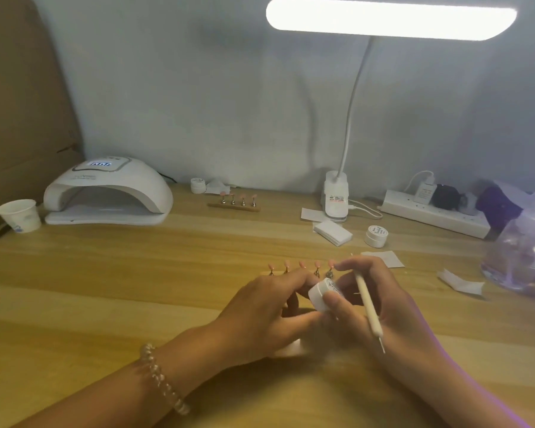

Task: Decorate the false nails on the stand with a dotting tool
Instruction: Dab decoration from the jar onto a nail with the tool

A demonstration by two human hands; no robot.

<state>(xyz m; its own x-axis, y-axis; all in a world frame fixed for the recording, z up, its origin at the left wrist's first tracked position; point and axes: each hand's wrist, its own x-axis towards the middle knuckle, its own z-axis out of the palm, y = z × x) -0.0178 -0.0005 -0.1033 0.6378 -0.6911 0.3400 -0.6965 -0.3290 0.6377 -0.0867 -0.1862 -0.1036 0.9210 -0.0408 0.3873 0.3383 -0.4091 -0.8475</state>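
Lightness is what I judge first from my remote seat: the slim white dotting tool with a fine metal tip point(366, 299) looks almost weightless. It seems stiff along its barrel but easily bent at the needle end, so I would take it at the thicker white middle, like a pen. It lies slantwise across the right hand point(386, 307), tip pointing back toward the wrist, tucked among the fingers. That hand's thumb and fingertips also pinch the small round white plastic jar point(322, 293). The left hand point(260, 307) curls round the jar's other side, thumb beneath and fingers above. The jar looks smooth, and I judge it slippery enough to want a firm hold from both sides. Both wrists sit low over the pale wooden table point(136, 288). Just beyond the knuckles, small pink false nails point(286, 265) perch on the metal-pegged stand point(316, 272), its base mostly hidden. They look thin and easily knocked off.
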